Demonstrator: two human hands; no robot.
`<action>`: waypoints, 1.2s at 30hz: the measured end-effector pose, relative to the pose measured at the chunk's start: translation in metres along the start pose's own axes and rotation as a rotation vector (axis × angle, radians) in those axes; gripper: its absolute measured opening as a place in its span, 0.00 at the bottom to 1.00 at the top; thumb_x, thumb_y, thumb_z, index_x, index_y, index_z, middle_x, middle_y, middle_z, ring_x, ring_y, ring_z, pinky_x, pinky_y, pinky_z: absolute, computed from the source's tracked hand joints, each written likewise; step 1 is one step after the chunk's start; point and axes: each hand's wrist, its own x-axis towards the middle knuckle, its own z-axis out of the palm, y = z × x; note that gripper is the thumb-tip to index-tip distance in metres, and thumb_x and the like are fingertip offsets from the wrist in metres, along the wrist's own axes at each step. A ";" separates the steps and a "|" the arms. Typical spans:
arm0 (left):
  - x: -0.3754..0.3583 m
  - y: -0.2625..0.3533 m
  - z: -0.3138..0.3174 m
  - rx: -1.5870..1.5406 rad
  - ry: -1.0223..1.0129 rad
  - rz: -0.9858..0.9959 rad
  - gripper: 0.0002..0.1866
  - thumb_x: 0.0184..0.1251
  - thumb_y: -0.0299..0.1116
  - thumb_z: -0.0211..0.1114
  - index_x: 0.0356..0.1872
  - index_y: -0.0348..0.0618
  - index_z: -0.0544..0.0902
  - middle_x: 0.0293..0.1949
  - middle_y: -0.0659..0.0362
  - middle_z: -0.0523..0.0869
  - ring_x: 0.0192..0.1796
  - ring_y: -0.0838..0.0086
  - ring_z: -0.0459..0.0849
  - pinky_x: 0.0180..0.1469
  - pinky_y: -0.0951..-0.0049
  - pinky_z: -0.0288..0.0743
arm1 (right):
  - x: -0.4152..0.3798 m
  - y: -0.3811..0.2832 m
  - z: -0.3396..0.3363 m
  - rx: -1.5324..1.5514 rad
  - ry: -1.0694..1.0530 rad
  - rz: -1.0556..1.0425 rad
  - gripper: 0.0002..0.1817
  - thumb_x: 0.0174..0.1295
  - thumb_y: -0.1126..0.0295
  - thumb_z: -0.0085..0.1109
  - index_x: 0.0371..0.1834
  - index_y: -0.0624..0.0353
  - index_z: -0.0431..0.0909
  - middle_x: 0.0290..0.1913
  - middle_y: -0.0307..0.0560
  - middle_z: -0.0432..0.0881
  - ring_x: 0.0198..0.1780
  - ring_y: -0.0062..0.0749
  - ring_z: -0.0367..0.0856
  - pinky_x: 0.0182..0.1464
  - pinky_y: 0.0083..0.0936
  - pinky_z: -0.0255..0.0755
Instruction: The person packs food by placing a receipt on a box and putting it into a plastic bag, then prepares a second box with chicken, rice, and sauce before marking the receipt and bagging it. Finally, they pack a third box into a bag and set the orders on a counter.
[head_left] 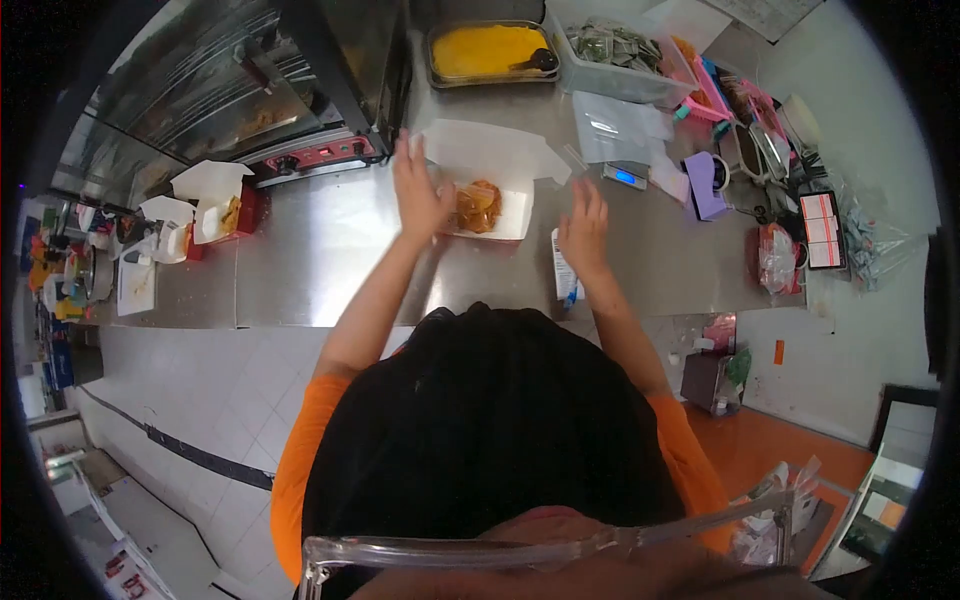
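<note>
On the metal counter (330, 225), a white box (515, 212) with its lid (480, 148) up holds brown food (482, 207). Left of the box, the left hand (418, 192) is flat, maybe touching it; right of the box, the right hand (585, 225) is loosely spread. Neither seems to grip anything. It looks like packing; folding the lid would need gentle hands.

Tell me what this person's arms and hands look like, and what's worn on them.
Orange sleeves end near the elbows, leaving both forearms bare. The left hand and right hand are bare too, without gloves; I can make out no watch or bracelet.
</note>
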 end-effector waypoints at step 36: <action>0.004 -0.065 -0.009 -0.217 -0.351 -0.257 0.12 0.62 0.35 0.56 0.40 0.38 0.79 0.36 0.46 0.83 0.39 0.51 0.80 0.43 0.60 0.73 | 0.024 -0.094 0.063 0.024 -0.131 0.094 0.14 0.50 0.64 0.60 0.39 0.55 0.75 0.44 0.49 0.72 0.49 0.45 0.67 0.51 0.41 0.55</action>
